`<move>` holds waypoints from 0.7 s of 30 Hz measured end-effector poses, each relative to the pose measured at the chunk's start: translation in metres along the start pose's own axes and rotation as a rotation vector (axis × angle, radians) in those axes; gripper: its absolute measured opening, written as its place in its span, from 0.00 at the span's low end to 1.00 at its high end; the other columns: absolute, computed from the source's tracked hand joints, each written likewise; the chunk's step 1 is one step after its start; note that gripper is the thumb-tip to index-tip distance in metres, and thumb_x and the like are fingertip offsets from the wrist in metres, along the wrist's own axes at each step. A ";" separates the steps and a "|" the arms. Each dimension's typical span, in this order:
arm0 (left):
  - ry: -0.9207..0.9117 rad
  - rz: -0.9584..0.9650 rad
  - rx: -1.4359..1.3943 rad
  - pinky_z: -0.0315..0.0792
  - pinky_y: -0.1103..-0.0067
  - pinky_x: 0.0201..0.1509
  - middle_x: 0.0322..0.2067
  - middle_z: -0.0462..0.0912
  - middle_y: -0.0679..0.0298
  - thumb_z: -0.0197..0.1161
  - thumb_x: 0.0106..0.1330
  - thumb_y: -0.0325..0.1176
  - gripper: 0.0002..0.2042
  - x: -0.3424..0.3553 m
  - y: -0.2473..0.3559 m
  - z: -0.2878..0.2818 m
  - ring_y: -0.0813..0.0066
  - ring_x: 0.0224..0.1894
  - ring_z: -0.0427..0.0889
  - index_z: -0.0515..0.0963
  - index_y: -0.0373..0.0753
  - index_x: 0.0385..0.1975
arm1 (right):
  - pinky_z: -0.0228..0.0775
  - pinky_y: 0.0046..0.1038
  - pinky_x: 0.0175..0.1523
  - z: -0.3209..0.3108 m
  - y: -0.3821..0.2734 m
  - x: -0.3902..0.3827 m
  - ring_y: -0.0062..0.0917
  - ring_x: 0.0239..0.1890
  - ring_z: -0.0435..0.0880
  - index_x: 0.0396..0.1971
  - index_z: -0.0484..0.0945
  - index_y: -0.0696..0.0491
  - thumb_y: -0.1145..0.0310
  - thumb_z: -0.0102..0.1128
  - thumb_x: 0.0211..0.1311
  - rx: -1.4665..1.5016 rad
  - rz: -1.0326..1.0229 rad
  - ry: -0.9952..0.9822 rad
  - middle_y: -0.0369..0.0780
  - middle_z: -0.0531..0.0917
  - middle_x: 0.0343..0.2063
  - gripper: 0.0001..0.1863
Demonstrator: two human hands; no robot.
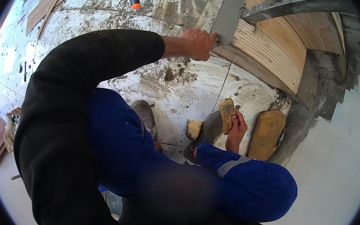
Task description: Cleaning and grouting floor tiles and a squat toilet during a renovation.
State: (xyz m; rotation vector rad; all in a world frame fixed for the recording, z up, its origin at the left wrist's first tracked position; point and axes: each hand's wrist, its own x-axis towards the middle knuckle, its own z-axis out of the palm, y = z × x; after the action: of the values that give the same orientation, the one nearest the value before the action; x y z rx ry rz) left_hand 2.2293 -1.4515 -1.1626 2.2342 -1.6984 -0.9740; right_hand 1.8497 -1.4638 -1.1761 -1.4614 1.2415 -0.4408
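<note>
My left arm, in a black sleeve, reaches across to the corner of a step. There my left hand (198,45) is curled, one finger pressed to the edge of the grey mortar (227,27); nothing shows in its grip. Low beside my shoe, my right hand (237,131) pinches a dirty yellow piece of sponge (227,113) between thumb and fingers. A smaller sponge chunk (194,128) lies by the other side of that shoe. To the right of my right hand rests a larger, mortar-stained yellow block (267,134), perhaps also sponge.
Wood-look tiled steps (275,46) rise at the right, with a curved metal beam (303,4) over them. Mortar smears cover the white tiled floor (186,86). A dark handle with an orange end (135,0) lies at the top. Tile strips (43,13) lie far left.
</note>
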 end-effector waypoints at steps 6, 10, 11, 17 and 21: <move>0.012 -0.047 -0.067 0.78 0.56 0.48 0.38 0.85 0.46 0.59 0.58 0.32 0.22 -0.031 0.014 0.005 0.49 0.45 0.87 0.78 0.32 0.54 | 0.74 0.24 0.54 0.009 -0.003 0.003 0.20 0.46 0.82 0.55 0.80 0.63 0.75 0.52 0.73 0.026 0.016 -0.004 0.39 0.86 0.45 0.16; -0.164 0.054 0.070 0.79 0.57 0.48 0.37 0.86 0.47 0.61 0.57 0.31 0.21 -0.045 0.009 0.006 0.49 0.44 0.87 0.78 0.32 0.51 | 0.75 0.24 0.55 0.008 -0.001 0.007 0.21 0.46 0.83 0.55 0.80 0.63 0.75 0.53 0.73 0.031 0.033 -0.015 0.39 0.86 0.46 0.16; -0.162 0.053 0.070 0.79 0.57 0.48 0.37 0.86 0.47 0.61 0.57 0.31 0.21 -0.047 0.005 0.011 0.49 0.44 0.87 0.78 0.32 0.51 | 0.75 0.25 0.55 0.007 0.003 0.009 0.22 0.47 0.83 0.56 0.80 0.63 0.75 0.53 0.72 0.038 0.039 -0.005 0.39 0.85 0.47 0.16; -0.098 -0.053 0.030 0.79 0.60 0.46 0.38 0.86 0.47 0.62 0.58 0.33 0.28 -0.045 0.014 0.001 0.52 0.43 0.87 0.71 0.32 0.61 | 0.77 0.27 0.57 0.001 0.017 0.015 0.24 0.48 0.85 0.57 0.79 0.63 0.77 0.49 0.71 0.313 0.172 0.108 0.40 0.86 0.48 0.18; -0.016 -0.034 0.036 0.79 0.60 0.46 0.39 0.85 0.48 0.59 0.61 0.35 0.31 -0.038 0.017 -0.003 0.52 0.44 0.87 0.66 0.32 0.66 | 0.77 0.27 0.57 -0.001 0.022 0.013 0.25 0.49 0.85 0.57 0.79 0.64 0.77 0.48 0.71 0.330 0.194 0.074 0.41 0.85 0.49 0.19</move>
State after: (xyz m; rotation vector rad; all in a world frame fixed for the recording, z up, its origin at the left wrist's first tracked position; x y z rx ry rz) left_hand 2.2123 -1.4234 -1.1369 2.2913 -1.7030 -0.9795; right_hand 1.8444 -1.4718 -1.2003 -1.0444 1.2865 -0.5427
